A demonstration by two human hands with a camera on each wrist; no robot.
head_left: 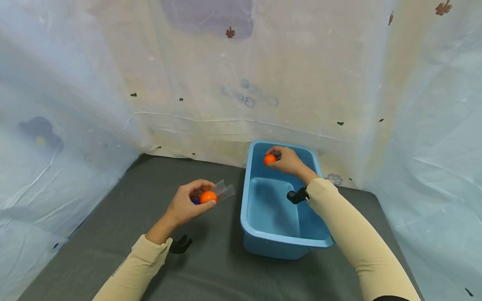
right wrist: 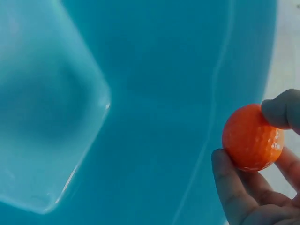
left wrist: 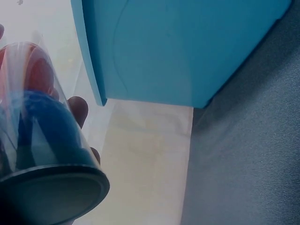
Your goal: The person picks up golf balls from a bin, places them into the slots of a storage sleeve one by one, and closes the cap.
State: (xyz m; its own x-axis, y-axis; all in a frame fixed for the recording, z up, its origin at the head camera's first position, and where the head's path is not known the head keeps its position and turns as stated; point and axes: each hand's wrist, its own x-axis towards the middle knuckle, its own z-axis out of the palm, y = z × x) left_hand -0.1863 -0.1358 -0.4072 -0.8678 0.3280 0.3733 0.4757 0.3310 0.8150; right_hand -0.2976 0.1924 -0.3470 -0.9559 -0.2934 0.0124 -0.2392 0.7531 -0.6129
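Observation:
My left hand (head_left: 183, 204) grips a clear plastic tube (left wrist: 61, 126) with an orange ball (head_left: 208, 197) and a blue ball (left wrist: 40, 124) inside it. The tube's round base faces the left wrist camera, and clear plastic sticks out past the fingertips in the head view. My right hand (head_left: 288, 160) pinches an orange golf ball (right wrist: 252, 137) between thumb and fingers, its dimples showing in the right wrist view. That hand is over the far part of a light blue plastic tub (head_left: 245, 209), above the tub's floor. The left hand is to the left of the tub, above the table.
The tub stands on a dark grey cloth-covered table (head_left: 211, 267). Pale patterned sheeting (head_left: 301, 75) hangs behind and at both sides of the table. A black wrist mount (head_left: 180, 244) juts from the left sleeve, another (head_left: 297, 195) from the right.

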